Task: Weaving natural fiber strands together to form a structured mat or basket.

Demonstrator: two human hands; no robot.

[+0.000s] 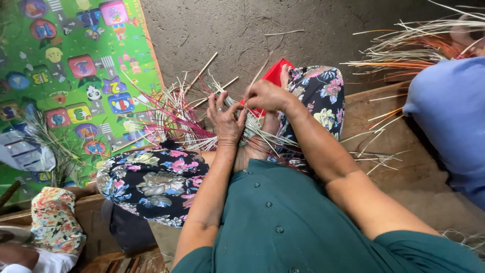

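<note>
My left hand (pixel 226 119) and my right hand (pixel 266 95) meet over a bundle of thin straw-coloured and pink reed strips (pixel 186 120) that fans out to the left above my knees. The left hand's fingers press down on the woven strips; a ring shows on one finger. The right hand pinches a few strips just beside it, fingers closed around them. A red object (pixel 276 75) lies partly hidden under the right hand. My legs in floral black trousers (pixel 151 182) sit below, and a dark green top covers my torso.
A green children's play mat (pixel 70 76) covers the floor at left. Grey concrete floor (pixel 252 30) lies ahead. A person in blue (pixel 449 116) sits at right with another bundle of strips (pixel 419 45). A floral cloth (pixel 53 222) lies at the lower left on a wooden bench edge.
</note>
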